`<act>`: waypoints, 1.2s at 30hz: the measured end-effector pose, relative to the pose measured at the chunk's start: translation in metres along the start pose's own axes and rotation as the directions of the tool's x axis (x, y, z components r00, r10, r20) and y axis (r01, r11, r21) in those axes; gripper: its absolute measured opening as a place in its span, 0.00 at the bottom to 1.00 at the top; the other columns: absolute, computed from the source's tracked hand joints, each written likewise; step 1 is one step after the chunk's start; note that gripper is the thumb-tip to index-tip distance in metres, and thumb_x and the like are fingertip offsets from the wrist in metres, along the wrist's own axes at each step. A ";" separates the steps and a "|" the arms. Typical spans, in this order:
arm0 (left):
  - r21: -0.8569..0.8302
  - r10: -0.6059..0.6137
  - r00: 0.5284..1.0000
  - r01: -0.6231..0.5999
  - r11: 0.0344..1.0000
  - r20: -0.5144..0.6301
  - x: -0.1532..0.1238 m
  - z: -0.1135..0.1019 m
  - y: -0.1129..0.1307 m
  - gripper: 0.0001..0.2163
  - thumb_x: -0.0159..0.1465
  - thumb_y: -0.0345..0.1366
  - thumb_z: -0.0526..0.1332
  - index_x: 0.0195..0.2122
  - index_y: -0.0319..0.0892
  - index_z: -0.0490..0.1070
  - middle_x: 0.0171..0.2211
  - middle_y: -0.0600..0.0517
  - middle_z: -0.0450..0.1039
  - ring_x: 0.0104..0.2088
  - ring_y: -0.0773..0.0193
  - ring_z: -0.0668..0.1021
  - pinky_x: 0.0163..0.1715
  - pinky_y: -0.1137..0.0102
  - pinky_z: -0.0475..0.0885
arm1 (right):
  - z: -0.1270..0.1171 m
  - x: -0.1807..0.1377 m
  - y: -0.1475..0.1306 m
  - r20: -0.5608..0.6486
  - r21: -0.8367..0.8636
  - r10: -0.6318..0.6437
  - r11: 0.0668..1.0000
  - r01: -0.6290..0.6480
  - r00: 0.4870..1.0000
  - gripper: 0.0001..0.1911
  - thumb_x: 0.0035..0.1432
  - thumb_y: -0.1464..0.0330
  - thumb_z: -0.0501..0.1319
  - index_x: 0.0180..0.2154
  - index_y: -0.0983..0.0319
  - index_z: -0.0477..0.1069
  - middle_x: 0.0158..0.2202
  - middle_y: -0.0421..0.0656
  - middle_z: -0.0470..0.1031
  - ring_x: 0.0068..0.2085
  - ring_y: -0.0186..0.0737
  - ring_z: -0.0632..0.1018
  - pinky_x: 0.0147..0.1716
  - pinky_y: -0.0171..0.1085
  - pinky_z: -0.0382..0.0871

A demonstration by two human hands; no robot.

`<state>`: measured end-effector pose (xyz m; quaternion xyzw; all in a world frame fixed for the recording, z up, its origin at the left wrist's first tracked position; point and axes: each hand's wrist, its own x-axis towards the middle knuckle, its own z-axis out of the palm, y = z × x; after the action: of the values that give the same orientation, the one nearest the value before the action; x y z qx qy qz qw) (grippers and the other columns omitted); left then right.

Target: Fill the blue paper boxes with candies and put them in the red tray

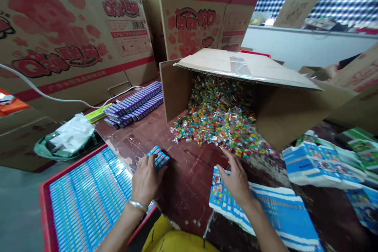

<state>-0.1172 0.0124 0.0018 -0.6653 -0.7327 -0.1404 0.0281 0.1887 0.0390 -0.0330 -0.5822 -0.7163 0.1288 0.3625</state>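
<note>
Small blue boxes point(161, 159) lay in a short cluster on the dark red table point(183, 193), near the upper right corner of the red tray point(45, 212) and under the left hand point(145, 179). Its fingers bent over the near part of the cluster, with the thumb along the right; whether they pinched the boxes or only rested on them could not be told. If that hold was loose, an outer box seemed likely to slip or twist out of line when pushed or lifted, and too hard a squeeze could have dented the thin card.

The right hand point(238, 181) was spread, thumb well apart from the fingers, above the near end of a fanned row of blue sleeves point(283, 212). Its forearm passed over that row, so a low drag of the wrist could have skewed the overlap or carried several sleeves along at once.

Beyond the fingertips, bright sweets point(218, 122) in clear wrapping spilled from a carton point(286, 112) lying on its side. A knock to the carton might have sent more of them down among the sleeves. Back at the tray, tightly packed boxes point(85, 201) stood in rows beneath the left forearm; a careless sleeve or bracelet point(137, 205) could have snagged one.
</note>
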 end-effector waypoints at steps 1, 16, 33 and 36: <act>-0.053 0.016 1.000 -0.016 0.998 0.006 -0.001 0.000 0.006 0.15 0.61 0.44 0.58 0.45 0.40 0.65 0.38 0.45 0.68 0.40 0.51 0.72 0.40 0.61 0.70 | -0.003 0.001 0.004 -0.003 -0.004 0.005 1.000 -0.005 1.000 0.25 0.60 0.66 0.57 0.58 0.59 0.58 0.56 0.47 0.67 0.56 0.47 0.68 0.54 0.48 0.65; -0.413 0.353 0.898 -0.226 0.883 0.264 -0.048 0.056 0.118 0.26 0.45 0.45 0.72 0.41 0.41 0.65 0.40 0.47 0.68 0.43 0.51 0.71 0.43 0.58 0.69 | -0.014 0.004 -0.001 0.181 -0.091 -0.018 0.995 0.035 0.983 0.08 0.59 0.67 0.57 0.33 0.58 0.75 0.39 0.45 0.74 0.42 0.45 0.73 0.45 0.42 0.66; -0.892 0.473 0.800 0.448 -0.061 0.370 -0.017 0.004 0.106 0.28 0.54 0.41 0.68 0.55 0.41 0.66 0.52 0.44 0.71 0.52 0.50 0.72 0.54 0.59 0.64 | -0.018 -0.016 -0.055 0.398 0.619 0.097 0.706 -0.345 0.912 0.20 0.61 0.59 0.56 0.52 0.59 0.66 0.24 0.36 0.67 0.23 0.31 0.68 0.22 0.30 0.62; -0.769 0.548 0.715 0.612 -0.188 0.435 -0.017 0.000 0.099 0.27 0.52 0.41 0.70 0.52 0.40 0.69 0.47 0.43 0.74 0.48 0.52 0.75 0.53 0.60 0.63 | -0.026 -0.013 -0.058 0.485 0.574 0.034 0.742 -0.347 0.874 0.17 0.55 0.63 0.62 0.47 0.58 0.67 0.26 0.35 0.69 0.25 0.32 0.71 0.24 0.29 0.64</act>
<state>-0.0176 0.0036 0.0145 -0.3939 -0.2999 -0.3867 -0.7780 0.1639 0.0038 0.0162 -0.4485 -0.6253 0.5335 0.3511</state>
